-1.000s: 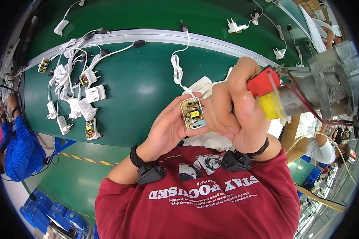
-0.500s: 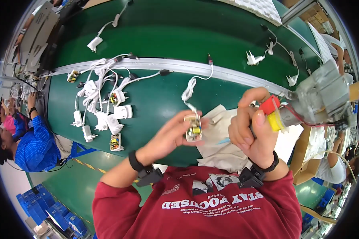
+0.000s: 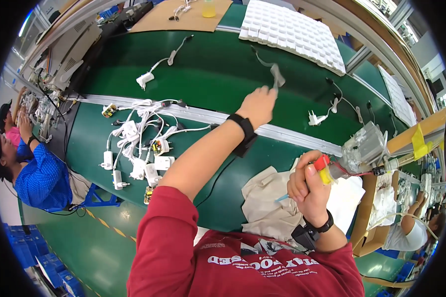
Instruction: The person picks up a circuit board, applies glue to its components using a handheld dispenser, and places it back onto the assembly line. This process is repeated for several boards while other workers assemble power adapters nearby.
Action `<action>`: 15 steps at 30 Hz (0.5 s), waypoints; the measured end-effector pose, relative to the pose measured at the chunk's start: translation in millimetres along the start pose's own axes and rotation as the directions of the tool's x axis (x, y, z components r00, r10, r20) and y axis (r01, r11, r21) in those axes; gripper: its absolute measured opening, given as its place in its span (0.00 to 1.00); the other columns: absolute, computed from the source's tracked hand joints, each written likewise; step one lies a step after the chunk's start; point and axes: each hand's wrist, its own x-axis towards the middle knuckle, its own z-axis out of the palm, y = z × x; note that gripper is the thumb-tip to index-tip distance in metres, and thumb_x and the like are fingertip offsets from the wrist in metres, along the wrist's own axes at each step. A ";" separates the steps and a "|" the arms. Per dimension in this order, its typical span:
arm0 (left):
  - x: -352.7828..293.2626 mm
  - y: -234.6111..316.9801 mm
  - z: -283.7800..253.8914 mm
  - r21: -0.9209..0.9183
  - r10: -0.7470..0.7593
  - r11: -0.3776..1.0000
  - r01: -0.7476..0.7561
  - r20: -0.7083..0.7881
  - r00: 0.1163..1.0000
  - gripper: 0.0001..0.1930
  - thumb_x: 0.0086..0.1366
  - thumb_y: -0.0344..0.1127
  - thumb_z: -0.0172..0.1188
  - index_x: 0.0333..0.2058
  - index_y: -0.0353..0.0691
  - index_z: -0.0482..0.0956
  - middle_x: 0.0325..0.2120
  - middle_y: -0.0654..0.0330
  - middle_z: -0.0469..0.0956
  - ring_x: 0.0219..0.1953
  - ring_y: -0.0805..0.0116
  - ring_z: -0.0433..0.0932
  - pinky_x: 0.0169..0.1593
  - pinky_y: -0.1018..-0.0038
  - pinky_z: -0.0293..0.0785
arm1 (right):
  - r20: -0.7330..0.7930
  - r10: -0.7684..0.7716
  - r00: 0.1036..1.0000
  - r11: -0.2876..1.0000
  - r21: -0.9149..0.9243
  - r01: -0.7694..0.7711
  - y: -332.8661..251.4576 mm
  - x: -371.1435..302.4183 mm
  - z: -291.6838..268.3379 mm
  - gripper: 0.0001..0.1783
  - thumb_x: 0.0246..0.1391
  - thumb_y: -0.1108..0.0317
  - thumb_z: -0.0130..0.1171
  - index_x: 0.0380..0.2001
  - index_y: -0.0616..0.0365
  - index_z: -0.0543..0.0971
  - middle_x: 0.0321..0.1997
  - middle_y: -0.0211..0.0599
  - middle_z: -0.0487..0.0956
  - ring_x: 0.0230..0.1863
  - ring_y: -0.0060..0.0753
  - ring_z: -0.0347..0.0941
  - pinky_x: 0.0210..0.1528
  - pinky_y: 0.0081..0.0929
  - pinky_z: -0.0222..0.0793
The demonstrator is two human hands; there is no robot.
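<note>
My left hand (image 3: 259, 105) reaches out over the dark green belt, its fingers closed at the near end of a white charger cable (image 3: 277, 76), which is blurred by motion. The charger body is hidden under the hand. In my right hand (image 3: 309, 185) is a glue gun (image 3: 359, 146) with a clouded grey body and a red and yellow collar. A light blue tip (image 3: 282, 197) shows below that hand. Under it lie a crumpled beige cloth (image 3: 262, 195) and a white sheet (image 3: 346, 198).
A tangled pile of white chargers (image 3: 134, 143) lies on the left bench, some with bare circuit boards. More corded chargers rest on the belt, behind a metal rail (image 3: 292, 134). A white tray (image 3: 292, 34) stands at the back. A person in blue (image 3: 49, 173) sits at left.
My left hand has swung forward from the bench to the belt, bringing the charger and its cable along. My right hand keeps the glue gun and sits lower in view as the view shifted.
</note>
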 end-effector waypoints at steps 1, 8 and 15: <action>-4.7 -11.7 7.8 0.014 -0.002 1.000 0.002 -0.004 1.000 0.20 0.51 0.34 0.57 0.44 0.34 0.68 0.39 0.50 0.70 0.43 0.49 0.72 0.45 0.62 0.72 | -0.011 0.003 1.000 1.000 0.005 -0.003 0.4 0.4 -1.3 0.14 0.62 0.57 0.49 0.35 0.56 0.64 0.10 0.21 0.54 0.08 0.14 0.47 0.11 0.17 0.47; -16.2 -120.3 -68.7 0.439 -0.030 0.871 0.220 -0.399 0.916 0.24 0.53 0.42 0.58 0.46 0.34 0.69 0.50 0.50 0.69 0.56 0.53 0.63 0.49 0.53 0.63 | -0.065 -0.018 0.998 1.000 -0.018 0.017 1.5 10.7 -17.7 0.13 0.61 0.58 0.50 0.34 0.56 0.64 0.10 0.22 0.55 0.08 0.14 0.48 0.11 0.17 0.47; -85.1 -257.2 -120.8 0.572 -0.627 0.523 0.632 -0.244 0.740 0.19 0.51 0.36 0.62 0.42 0.39 0.70 0.40 0.56 0.75 0.49 0.56 0.73 0.52 0.46 0.65 | -0.037 -0.019 0.999 1.000 0.023 0.019 5.5 18.5 -9.0 0.13 0.61 0.58 0.50 0.34 0.56 0.64 0.10 0.21 0.56 0.08 0.13 0.48 0.10 0.16 0.47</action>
